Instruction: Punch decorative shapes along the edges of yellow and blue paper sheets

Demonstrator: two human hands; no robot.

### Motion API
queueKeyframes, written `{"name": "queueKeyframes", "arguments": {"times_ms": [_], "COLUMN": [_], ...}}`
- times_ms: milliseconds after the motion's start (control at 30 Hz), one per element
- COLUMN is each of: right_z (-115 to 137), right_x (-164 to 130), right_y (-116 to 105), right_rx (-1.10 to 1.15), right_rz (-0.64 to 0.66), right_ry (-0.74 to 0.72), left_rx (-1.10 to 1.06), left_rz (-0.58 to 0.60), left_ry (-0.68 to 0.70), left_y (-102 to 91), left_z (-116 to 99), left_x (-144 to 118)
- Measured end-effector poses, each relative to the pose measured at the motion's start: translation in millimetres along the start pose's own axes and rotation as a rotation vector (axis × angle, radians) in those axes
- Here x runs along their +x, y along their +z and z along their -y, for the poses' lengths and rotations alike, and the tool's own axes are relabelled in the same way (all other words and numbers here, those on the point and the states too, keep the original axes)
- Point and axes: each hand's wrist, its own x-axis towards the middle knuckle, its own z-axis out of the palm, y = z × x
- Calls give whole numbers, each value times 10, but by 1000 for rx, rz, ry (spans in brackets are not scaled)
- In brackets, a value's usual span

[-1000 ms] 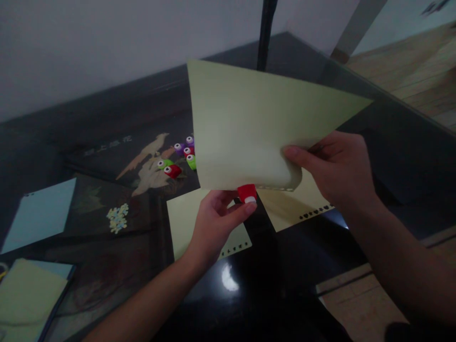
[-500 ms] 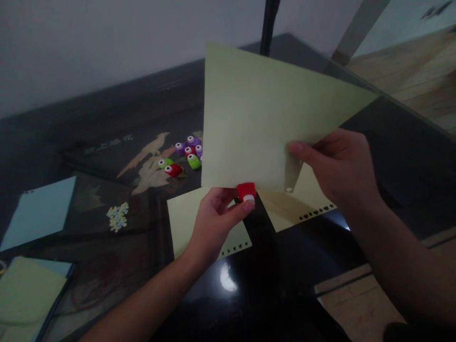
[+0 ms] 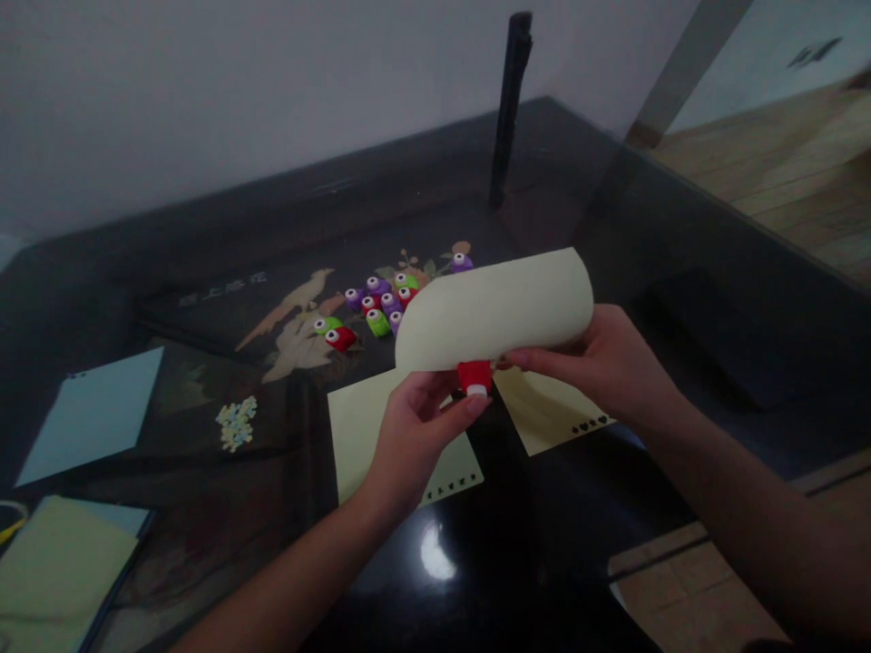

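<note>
My left hand (image 3: 415,431) is closed around a red paper punch (image 3: 474,375) with a white button, the thumb at the button. The punch sits at the lower edge of a pale yellow paper sheet (image 3: 500,304), which curls over above it. My right hand (image 3: 599,363) grips that sheet on the right, its fingertips close to the punch. Beneath, on the table, lie a yellow sheet (image 3: 360,426) and another yellow sheet (image 3: 534,422), both with small shapes cut along the near edge.
Several colourful punches (image 3: 376,322) cluster behind the sheet. At left are a pile of small paper cutouts (image 3: 237,423), a blue sheet (image 3: 95,413) and stacked yellow paper (image 3: 58,571). A dark upright post (image 3: 509,109) rises at the back of the black table (image 3: 435,204).
The held sheet has gone from standing up flat to curled over and lower. My right hand has moved down and left, nearer the red punch. My left hand keeps its grip.
</note>
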Motion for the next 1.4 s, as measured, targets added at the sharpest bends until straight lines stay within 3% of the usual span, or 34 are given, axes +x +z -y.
{"name": "queueKeyframes", "arguments": {"times_ms": [200, 467, 767, 1133, 1400], "right_z": [80, 81, 114, 113, 110], "right_x": [-49, -70, -91, -112, -128], "right_y": [81, 84, 91, 104, 124], "right_rx": [19, 60, 120, 122, 105], "right_rz": [-98, -91, -100, -145, -149], "right_ry": [-15, -92, -66, -79, -19], "left_rx": [83, 143, 215, 339, 300], "left_rz": [-9, 13, 16, 19, 28], "left_ry": [54, 152, 271, 269, 247], "left_y": [-11, -2, -14, -71, -39], "left_z": [6, -32, -10, 51, 43], "left_x": [4, -1, -28, -44, -42]}}
